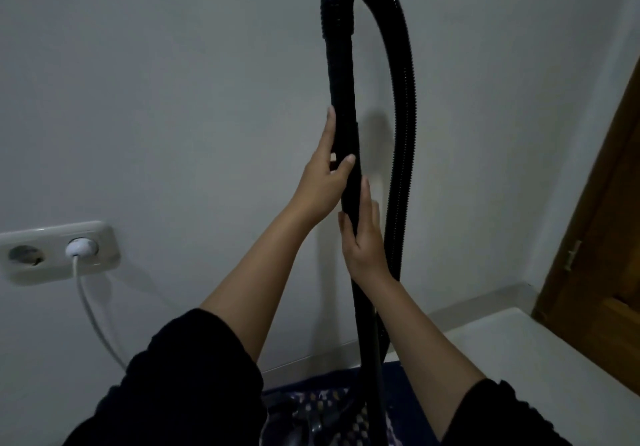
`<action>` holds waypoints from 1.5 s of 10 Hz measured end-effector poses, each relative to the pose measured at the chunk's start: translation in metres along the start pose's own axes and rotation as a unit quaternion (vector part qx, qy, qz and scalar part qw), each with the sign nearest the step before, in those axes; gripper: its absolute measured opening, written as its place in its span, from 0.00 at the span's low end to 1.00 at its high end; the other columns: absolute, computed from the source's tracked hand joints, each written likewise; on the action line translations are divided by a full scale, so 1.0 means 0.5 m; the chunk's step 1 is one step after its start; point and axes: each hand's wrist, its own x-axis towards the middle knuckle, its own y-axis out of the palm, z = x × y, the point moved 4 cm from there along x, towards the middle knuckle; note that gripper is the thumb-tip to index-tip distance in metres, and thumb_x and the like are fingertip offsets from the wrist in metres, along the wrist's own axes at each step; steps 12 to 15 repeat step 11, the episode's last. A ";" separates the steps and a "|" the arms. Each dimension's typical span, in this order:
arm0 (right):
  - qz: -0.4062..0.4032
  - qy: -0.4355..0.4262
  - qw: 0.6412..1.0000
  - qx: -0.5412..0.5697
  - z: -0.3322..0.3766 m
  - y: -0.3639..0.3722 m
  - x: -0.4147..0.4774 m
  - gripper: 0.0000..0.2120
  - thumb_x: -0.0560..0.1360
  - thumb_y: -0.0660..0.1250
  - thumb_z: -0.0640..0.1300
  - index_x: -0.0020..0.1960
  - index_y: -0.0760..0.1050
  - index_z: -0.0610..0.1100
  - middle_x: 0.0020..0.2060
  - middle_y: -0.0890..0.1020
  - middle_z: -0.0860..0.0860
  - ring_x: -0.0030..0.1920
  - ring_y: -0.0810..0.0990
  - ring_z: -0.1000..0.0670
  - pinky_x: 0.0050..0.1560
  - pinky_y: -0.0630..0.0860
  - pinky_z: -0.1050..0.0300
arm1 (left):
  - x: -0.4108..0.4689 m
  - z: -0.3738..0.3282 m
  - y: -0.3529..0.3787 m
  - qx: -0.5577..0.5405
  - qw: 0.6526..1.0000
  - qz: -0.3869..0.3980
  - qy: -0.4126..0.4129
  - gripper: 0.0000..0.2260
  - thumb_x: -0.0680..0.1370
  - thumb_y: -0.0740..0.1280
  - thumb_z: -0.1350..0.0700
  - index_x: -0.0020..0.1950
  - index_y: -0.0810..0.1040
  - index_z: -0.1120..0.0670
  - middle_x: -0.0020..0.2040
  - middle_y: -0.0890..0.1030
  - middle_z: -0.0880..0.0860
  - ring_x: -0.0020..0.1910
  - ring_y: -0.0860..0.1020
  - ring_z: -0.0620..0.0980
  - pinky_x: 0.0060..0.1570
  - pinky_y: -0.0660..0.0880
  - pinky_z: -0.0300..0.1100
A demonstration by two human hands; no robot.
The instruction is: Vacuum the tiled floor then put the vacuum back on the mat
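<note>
Grey wall [173, 99] behind the upright vacuum wand [343, 99]. Its ribbed hose [403, 134] arches over the wand's top and drops to the wand's right. Under the wand's lower end I see the patterned mat [322, 399]. My left grip [323, 179] clasps the wand, thumb across its front. My right grip [365, 241] is wrapped round the wand just below. Far left of the wand is a socket [55, 251] with a white plug [82, 247].

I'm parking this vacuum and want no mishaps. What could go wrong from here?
The wand stands upright, held by the left hand and right hand; let go, it may topple. The hose arches high over its top and could pull it sideways. A white cord hangs from the wall socket down toward the mat, a possible snag.
</note>
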 end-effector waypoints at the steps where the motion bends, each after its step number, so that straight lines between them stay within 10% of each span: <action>1: 0.054 0.026 0.998 -0.002 -0.027 0.017 -0.005 0.30 0.83 0.55 0.38 0.76 0.41 0.54 0.68 0.58 0.53 0.58 0.57 0.83 0.56 0.55 0.86 | -0.001 0.035 -0.003 0.002 0.999 -0.011 -0.035 0.33 0.82 0.60 0.62 0.79 0.45 0.45 0.74 0.67 0.56 0.64 0.75 0.51 0.59 0.73 0.35; 7: 0.078 0.025 0.996 0.042 -0.020 0.038 -0.020 0.33 0.80 0.59 0.34 0.79 0.48 0.47 0.67 0.62 0.54 0.59 0.59 0.81 0.58 0.57 0.83 | -0.024 0.044 -0.034 0.004 0.996 -0.079 -0.039 0.34 0.81 0.61 0.63 0.79 0.47 0.45 0.68 0.72 0.57 0.62 0.75 0.55 0.64 0.74 0.47; 9: 0.076 0.034 0.996 0.026 -0.013 0.026 -0.018 0.33 0.80 0.61 0.36 0.79 0.50 0.48 0.64 0.66 0.51 0.56 0.64 0.81 0.53 0.60 0.84 | -0.029 0.052 -0.041 -0.003 0.995 -0.075 -0.059 0.34 0.81 0.62 0.63 0.80 0.47 0.46 0.62 0.71 0.51 0.60 0.75 0.49 0.51 0.74 0.30; 11: 0.059 0.065 0.996 0.024 -0.021 0.018 -0.030 0.33 0.80 0.63 0.42 0.79 0.50 0.54 0.66 0.67 0.50 0.63 0.68 0.62 0.65 0.68 0.67 | -0.056 0.060 -0.051 -0.029 0.993 -0.088 -0.072 0.28 0.83 0.60 0.59 0.79 0.52 0.50 0.72 0.68 0.54 0.68 0.68 0.45 0.61 0.66 0.29; 15: 0.059 0.065 0.996 0.024 -0.021 0.018 -0.030 0.33 0.80 0.63 0.42 0.79 0.50 0.54 0.66 0.67 0.50 0.63 0.68 0.62 0.65 0.68 0.67 | -0.056 0.060 -0.051 -0.029 0.993 -0.088 -0.072 0.28 0.83 0.60 0.59 0.79 0.52 0.50 0.72 0.68 0.54 0.68 0.68 0.45 0.61 0.66 0.29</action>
